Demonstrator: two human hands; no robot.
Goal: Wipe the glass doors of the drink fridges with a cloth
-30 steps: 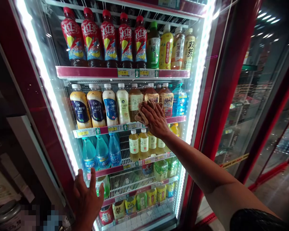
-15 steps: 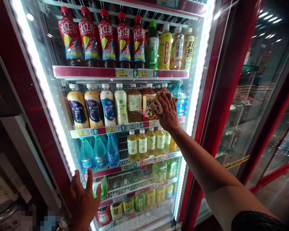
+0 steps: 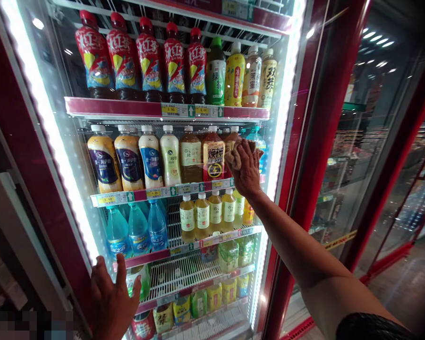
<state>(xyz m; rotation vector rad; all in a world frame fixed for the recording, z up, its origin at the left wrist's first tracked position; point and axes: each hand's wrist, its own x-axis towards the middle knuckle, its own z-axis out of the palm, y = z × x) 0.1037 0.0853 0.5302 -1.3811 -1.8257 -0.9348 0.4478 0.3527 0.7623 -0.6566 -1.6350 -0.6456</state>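
A price tag (image 3: 171, 110) reads 3.00, a green-capped bottle (image 3: 216, 78) 绿茶

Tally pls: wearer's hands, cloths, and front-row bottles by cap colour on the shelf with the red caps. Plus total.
Hands: 2 (left hand, right hand)
Tan cloth: 1
Red-capped bottles: 5
Green-capped bottle: 1
White- or cream-capped bottles: 3
Total: 12

The right arm (image 3: 297, 252) is stretched forward and upward, the elbow slightly bent. The right hand (image 3: 247, 174) is raised in line with the forearm, its back turned to the viewer and its fingers bent. The left hand (image 3: 109, 304) is held lower, its back also shown, thumb spread from the upraised index finger (image 3: 121, 273).
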